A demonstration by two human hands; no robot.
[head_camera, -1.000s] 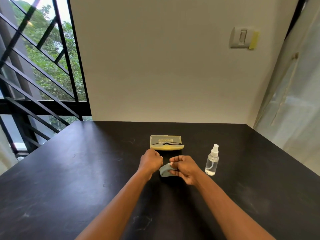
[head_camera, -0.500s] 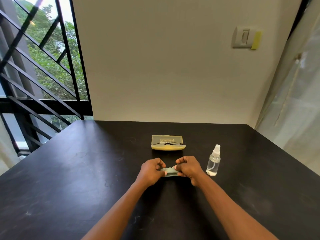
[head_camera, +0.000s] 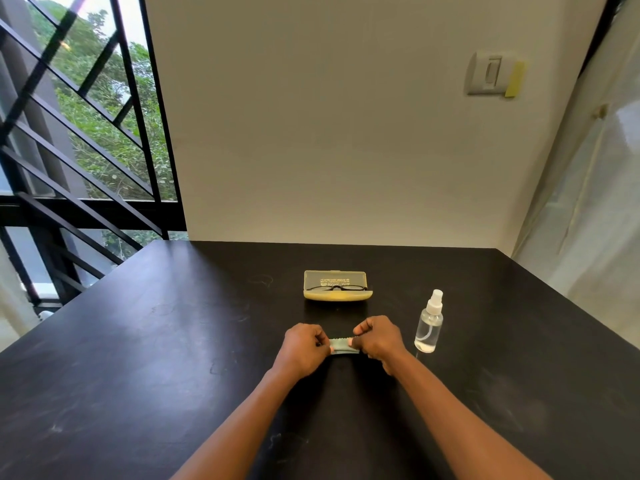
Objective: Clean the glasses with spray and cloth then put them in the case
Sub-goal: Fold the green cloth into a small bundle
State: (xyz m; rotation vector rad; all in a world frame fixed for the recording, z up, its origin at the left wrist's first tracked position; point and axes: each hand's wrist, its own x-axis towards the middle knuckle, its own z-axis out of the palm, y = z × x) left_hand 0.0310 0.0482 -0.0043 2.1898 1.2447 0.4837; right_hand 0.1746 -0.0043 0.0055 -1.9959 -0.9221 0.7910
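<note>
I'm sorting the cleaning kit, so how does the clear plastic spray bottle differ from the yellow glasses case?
The clear plastic spray bottle stands upright and capped; the yellow glasses case lies flat with its lid open. The bottle holds clear liquid; the case holds black-framed glasses. Both rest untouched on the black table.

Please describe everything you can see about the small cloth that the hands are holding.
The cloth is a small grey-green piece of soft fabric, folded into a narrow flat strip with a zigzag far edge. It lies level, low over the black table, in front of the case. The left hand pinches its left end, the right hand its right end.
</note>
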